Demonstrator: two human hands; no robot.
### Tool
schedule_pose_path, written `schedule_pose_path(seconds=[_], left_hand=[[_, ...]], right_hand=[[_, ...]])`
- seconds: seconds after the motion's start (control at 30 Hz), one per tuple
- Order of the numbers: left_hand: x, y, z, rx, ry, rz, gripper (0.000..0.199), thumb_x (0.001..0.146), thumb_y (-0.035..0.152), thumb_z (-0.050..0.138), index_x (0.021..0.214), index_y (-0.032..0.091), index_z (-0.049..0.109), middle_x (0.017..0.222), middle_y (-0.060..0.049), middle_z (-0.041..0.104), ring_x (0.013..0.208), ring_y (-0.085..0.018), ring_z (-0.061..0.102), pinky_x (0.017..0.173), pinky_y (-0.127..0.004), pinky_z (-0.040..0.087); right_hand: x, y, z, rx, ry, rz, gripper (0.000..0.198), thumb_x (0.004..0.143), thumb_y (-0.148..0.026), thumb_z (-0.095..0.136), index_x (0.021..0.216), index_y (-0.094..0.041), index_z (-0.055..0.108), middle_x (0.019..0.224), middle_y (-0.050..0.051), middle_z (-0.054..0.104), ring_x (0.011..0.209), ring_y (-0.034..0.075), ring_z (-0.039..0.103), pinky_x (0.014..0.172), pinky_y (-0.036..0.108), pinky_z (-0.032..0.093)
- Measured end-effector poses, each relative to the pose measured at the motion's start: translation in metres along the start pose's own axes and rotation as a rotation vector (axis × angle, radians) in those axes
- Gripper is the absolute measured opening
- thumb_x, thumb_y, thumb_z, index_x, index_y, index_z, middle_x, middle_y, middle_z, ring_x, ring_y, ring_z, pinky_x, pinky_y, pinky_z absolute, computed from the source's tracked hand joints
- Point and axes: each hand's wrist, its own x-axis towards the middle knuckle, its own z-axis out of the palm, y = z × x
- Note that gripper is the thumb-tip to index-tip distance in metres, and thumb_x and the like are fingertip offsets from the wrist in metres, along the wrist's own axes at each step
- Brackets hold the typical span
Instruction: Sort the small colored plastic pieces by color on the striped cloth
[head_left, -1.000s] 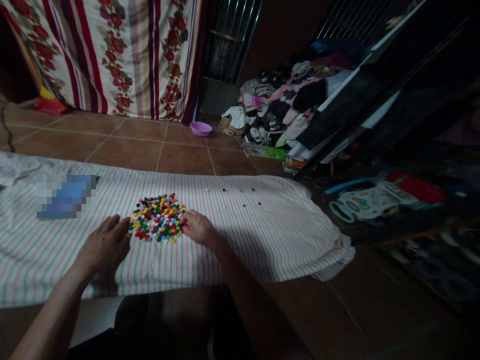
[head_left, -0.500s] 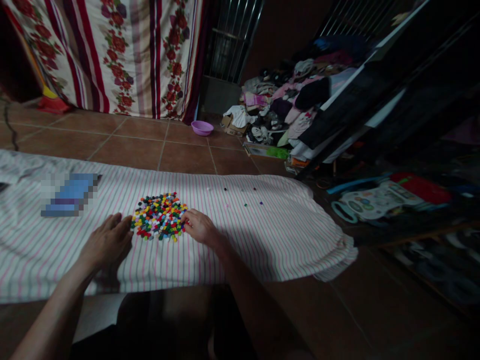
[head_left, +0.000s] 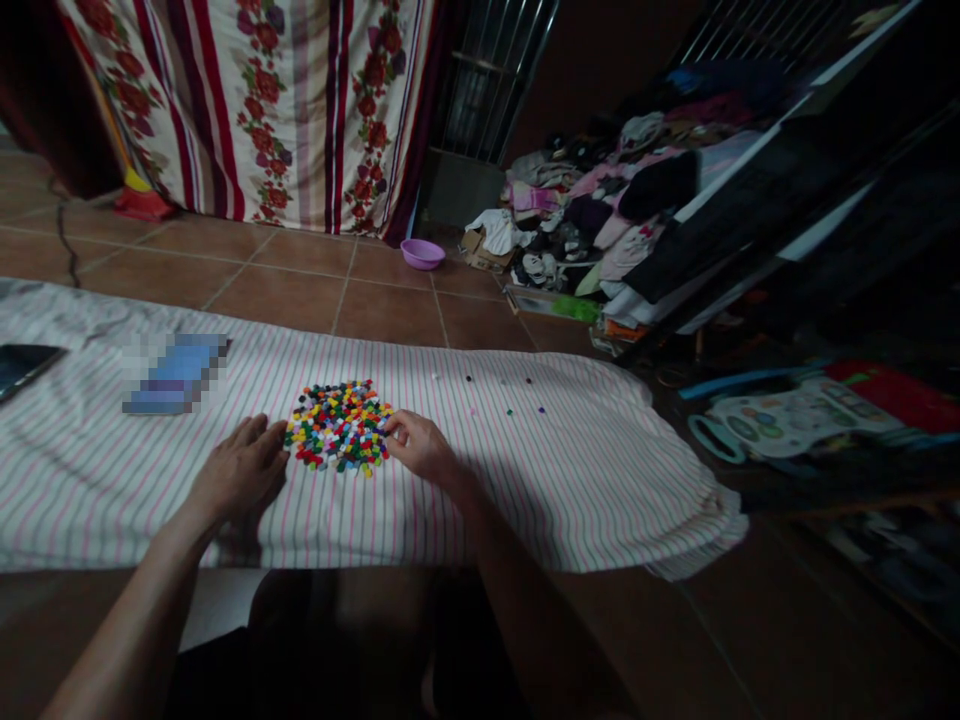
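A round pile of small, many-coloured cubes (head_left: 341, 425), like little plastic blocks, lies on the striped cloth (head_left: 600, 470). My left hand (head_left: 244, 465) rests palm down on the cloth, fingers stretched out, its tips at the pile's left edge. At the opposite edge my right hand (head_left: 420, 445) is closed in a pinch, thumb and forefinger together beside the cubes. Whatever it may hold is too small to make out. Farther right, single cubes sit spaced apart in two rows, among them a black one (head_left: 469, 378), a green one (head_left: 510, 412) and a purple one (head_left: 541, 410).
A blurred-out blue flat object (head_left: 176, 375) lies left of the pile, and a dark phone-like object (head_left: 26, 368) at the far left. Beyond the cloth are a purple basin (head_left: 423, 254) on the tiles, a heap of clothes (head_left: 577, 210) and a floral curtain (head_left: 315, 120).
The view has shifted, so everything sits slightly farther right and the dark phone-like object shows more. My right fingertips have drawn back slightly at the pile's right edge; my left hand stays put.
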Motion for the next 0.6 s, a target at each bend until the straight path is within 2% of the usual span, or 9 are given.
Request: schedule_pose_path(seconds=[0.13, 0.23, 0.4, 0.6], left_hand=[[0.002, -0.001, 0.001, 0.017, -0.007, -0.010, 0.046, 0.091, 0.036, 0.037, 0.130, 0.020, 0.055, 0.136, -0.016, 0.053, 0.126, -0.029, 0.051, 0.104, -0.044, 0.045], [0.002, 0.002, -0.002, 0.037, -0.053, -0.032, 0.050, 0.091, 0.037, 0.035, 0.133, 0.017, 0.052, 0.138, -0.017, 0.051, 0.127, -0.029, 0.052, 0.104, -0.042, 0.045], [0.001, 0.006, -0.006, 0.061, -0.065, -0.018, 0.051, 0.092, 0.037, 0.029, 0.134, 0.015, 0.051, 0.136, -0.017, 0.052, 0.126, -0.029, 0.051, 0.104, -0.042, 0.044], [0.003, 0.003, -0.002, 0.044, -0.058, -0.020, 0.052, 0.091, 0.038, 0.029, 0.132, 0.015, 0.051, 0.135, -0.019, 0.052, 0.125, -0.031, 0.052, 0.100, -0.048, 0.046]], right_hand=[[0.000, 0.006, -0.010, 0.117, 0.099, 0.121, 0.015, 0.074, -0.019, 0.055, 0.087, -0.021, 0.061, 0.074, -0.003, 0.062, 0.064, 0.011, 0.057, 0.064, 0.021, 0.045], [0.002, 0.019, -0.024, 0.163, 0.228, 0.198, 0.016, 0.074, -0.022, 0.053, 0.087, -0.020, 0.061, 0.074, -0.002, 0.063, 0.065, 0.011, 0.059, 0.062, 0.022, 0.047], [0.008, 0.052, -0.058, 0.056, 0.444, 0.324, 0.021, 0.071, -0.022, 0.049, 0.085, -0.020, 0.065, 0.075, 0.000, 0.066, 0.066, 0.013, 0.061, 0.066, 0.024, 0.048], [0.018, 0.089, -0.094, -0.059, 0.483, 0.451, 0.027, 0.073, -0.021, 0.048, 0.089, -0.018, 0.071, 0.075, 0.002, 0.069, 0.070, 0.015, 0.063, 0.069, 0.024, 0.049]])
